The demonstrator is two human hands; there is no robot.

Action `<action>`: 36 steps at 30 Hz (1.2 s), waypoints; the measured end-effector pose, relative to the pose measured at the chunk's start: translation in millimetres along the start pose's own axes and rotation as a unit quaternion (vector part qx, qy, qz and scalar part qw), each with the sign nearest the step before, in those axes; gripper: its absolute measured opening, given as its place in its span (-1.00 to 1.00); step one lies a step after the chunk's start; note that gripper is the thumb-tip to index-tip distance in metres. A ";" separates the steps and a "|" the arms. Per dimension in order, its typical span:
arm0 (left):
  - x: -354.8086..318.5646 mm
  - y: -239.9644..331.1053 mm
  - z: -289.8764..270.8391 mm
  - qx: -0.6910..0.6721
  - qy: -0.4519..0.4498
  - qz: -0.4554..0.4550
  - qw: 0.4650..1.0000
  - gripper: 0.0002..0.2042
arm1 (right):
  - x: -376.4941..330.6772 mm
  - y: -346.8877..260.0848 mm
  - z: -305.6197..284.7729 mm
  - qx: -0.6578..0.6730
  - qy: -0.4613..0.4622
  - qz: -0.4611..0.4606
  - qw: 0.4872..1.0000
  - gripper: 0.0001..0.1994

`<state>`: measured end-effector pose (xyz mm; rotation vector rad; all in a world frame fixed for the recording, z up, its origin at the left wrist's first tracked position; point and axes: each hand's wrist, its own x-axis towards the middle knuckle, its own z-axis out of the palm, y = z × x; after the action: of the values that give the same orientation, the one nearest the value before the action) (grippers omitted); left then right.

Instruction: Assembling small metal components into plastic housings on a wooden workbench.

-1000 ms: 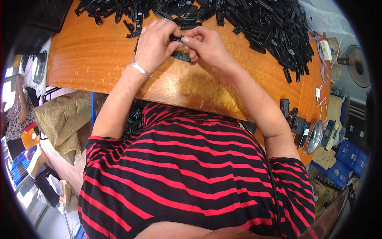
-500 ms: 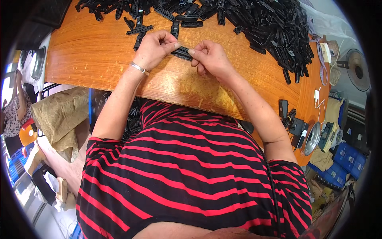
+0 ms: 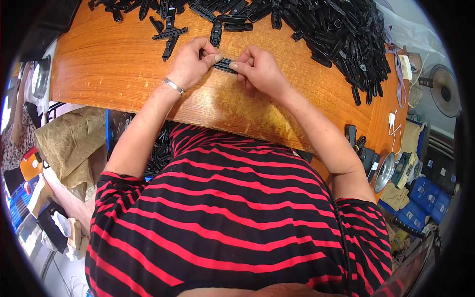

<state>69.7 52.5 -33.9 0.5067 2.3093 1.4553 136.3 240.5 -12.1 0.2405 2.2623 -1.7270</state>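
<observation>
Between my two hands is a short, slotted black plastic strip (image 3: 225, 65), held just above the wooden table. My left hand (image 3: 194, 60) pinches its left end between thumb and fingers. At the other end, the thumb and fingers of my right hand (image 3: 258, 68) are closed on the same strip. A single black part (image 3: 215, 34) lies just beyond the strip. Two longer black strips (image 3: 170, 33) lie crossed on the table to the left of my left hand.
A large heap of black plastic parts (image 3: 336, 34) covers the table's far right. A metal dish (image 3: 384, 172) and a black device with a cable (image 3: 366, 153) sit at the right edge. Left of the wooden table (image 3: 114, 64) are brown wrapping (image 3: 69, 143) and another person (image 3: 20, 123).
My right hand has shifted slightly left along the strip, and both hands are a little closer together. The whole view has moved slightly.
</observation>
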 end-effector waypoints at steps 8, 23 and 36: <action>-3.0 -4.3 10.7 0.064 0.015 0.009 0.998 -0.84 | 7.0 -4.4 -5.3 -0.135 -0.022 0.050 0.989 -0.75; -102.2 -3.2 -91.9 0.063 -0.041 -0.051 0.996 -0.86 | -3.2 1.6 -1.7 -0.146 -0.089 -0.023 0.985 -0.80; -64.2 -18.3 -77.7 0.265 0.268 0.048 0.925 -0.71 | 69.3 -31.8 13.8 -0.546 0.053 -0.282 0.787 -0.77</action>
<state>86.1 -46.3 -12.1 0.3941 3.1874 1.0835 62.9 215.9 -8.7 -0.6531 3.1710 -0.2563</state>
